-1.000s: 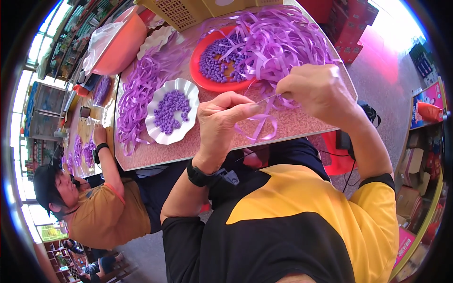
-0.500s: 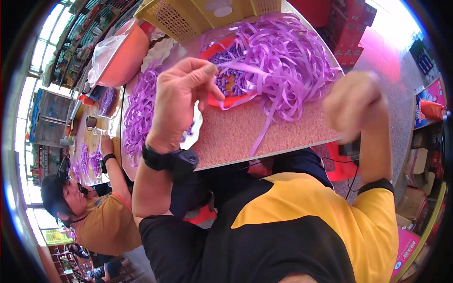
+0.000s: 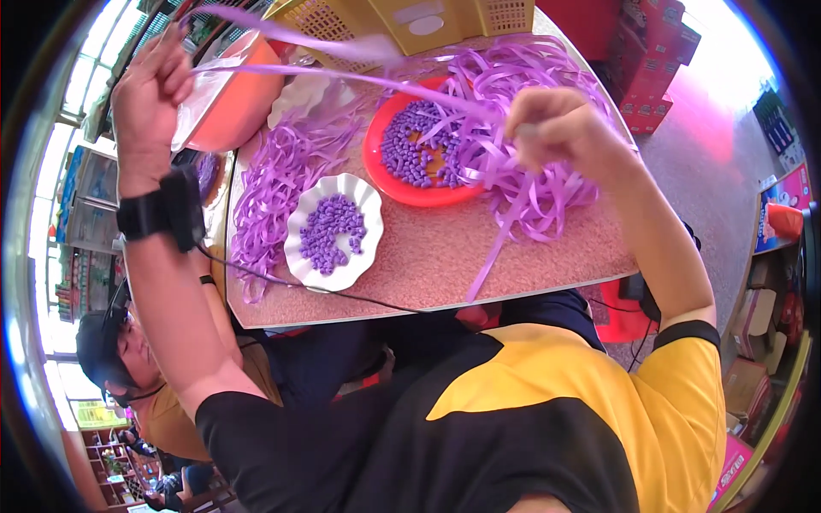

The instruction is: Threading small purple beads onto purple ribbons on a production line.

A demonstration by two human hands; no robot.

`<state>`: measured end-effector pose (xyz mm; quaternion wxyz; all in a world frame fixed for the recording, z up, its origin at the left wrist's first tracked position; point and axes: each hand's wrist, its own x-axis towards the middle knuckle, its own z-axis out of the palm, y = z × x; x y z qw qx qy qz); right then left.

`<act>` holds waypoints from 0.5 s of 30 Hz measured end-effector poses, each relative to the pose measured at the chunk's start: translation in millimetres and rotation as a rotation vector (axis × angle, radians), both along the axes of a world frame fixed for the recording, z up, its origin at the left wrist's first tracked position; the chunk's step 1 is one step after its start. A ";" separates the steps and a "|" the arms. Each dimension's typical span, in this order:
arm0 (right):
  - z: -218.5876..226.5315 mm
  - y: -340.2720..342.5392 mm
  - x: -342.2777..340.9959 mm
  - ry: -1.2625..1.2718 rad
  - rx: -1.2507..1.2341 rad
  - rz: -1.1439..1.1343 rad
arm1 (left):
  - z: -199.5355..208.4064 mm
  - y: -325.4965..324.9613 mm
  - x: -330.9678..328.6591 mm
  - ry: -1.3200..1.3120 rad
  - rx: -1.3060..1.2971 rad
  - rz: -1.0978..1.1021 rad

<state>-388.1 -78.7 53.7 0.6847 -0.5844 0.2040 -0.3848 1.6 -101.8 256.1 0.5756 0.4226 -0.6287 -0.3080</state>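
Observation:
My left hand, raised at the far left, is closed on a purple ribbon. One strand runs almost straight across the table to the curled fingers of my right hand, which is closed and slightly blurred. A second, smeared strand loops above it. Beneath my right hand lies a large heap of purple ribbons, partly over a red plate of small purple beads. Nearer me, a white scalloped dish holds more purple beads.
Another ribbon heap lies at the table's left. A yellow basket and a red basin stand behind. A black cable crosses the front edge. A co-worker sits at the left, and boxes are stacked at the back right.
My left hand has swung up and left with the ribbon, uncovering the white dish and more of the red plate. My right hand has moved left and up, over the ribbon heap.

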 end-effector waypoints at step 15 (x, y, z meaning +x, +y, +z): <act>-5.9 20.7 9.5 0.566 -0.935 -0.812 | -166.7 -16.7 -57.2 -0.765 0.331 -0.167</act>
